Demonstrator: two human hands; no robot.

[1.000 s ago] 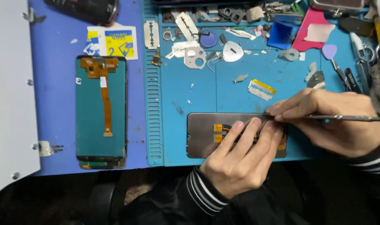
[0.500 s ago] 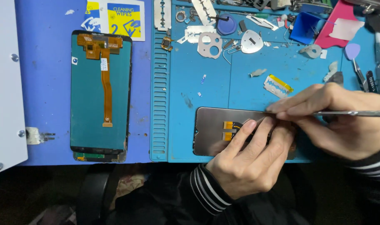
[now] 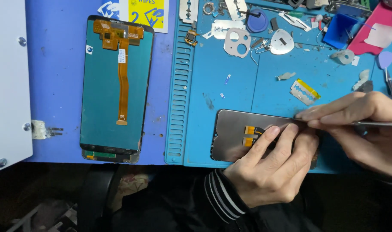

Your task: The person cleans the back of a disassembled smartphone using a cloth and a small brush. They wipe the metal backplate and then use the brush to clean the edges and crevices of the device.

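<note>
Centrally, toward the lower right of the frame, a dark grey rectangular phone screen panel (image 3: 239,135) is held flat on the blue silicone work mat (image 3: 230,103) by the left hand (image 3: 269,172), fingers spread over it. Beside it, a thin metal tool (image 3: 376,124) is pinched by the right hand (image 3: 363,124), fingertips pressed together at the panel's upper edge.

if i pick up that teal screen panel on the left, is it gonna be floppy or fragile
The teal screen panel looks thin and flat, so probably stiff but easy to crack if bent. Its orange ribbon cable lies loose on the back, likely floppy and apt to snag. It seems light for its size and may slide on the smooth blue mat.
</note>
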